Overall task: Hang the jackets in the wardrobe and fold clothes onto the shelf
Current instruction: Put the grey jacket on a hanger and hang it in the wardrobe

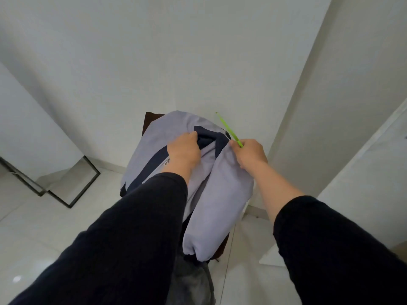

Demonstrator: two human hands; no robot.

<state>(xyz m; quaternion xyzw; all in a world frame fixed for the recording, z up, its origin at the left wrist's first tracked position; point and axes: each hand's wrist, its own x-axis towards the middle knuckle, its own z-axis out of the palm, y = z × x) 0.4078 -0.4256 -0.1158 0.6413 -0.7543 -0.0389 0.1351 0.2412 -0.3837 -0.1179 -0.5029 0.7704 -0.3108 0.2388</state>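
Observation:
A pale lilac jacket [220,194] with navy collar and stripe hangs in front of me at the frame's centre, its sleeve dropping down. My left hand [184,149] grips the jacket at the navy collar opening. My right hand [247,154] pinches a thin lime-green hanger [229,129] together with the jacket's right shoulder. The hanger's hook sticks up and to the left; the rest of it is hidden inside the jacket. A dark maroon garment [150,118] shows behind the jacket's top.
White walls fill the background, with a vertical white panel edge [293,119] on the right. A black metal frame [72,186] leans on the pale tiled floor at the left. A white board edge [361,164] rises at far right. Dark grey cloth [193,280] lies below.

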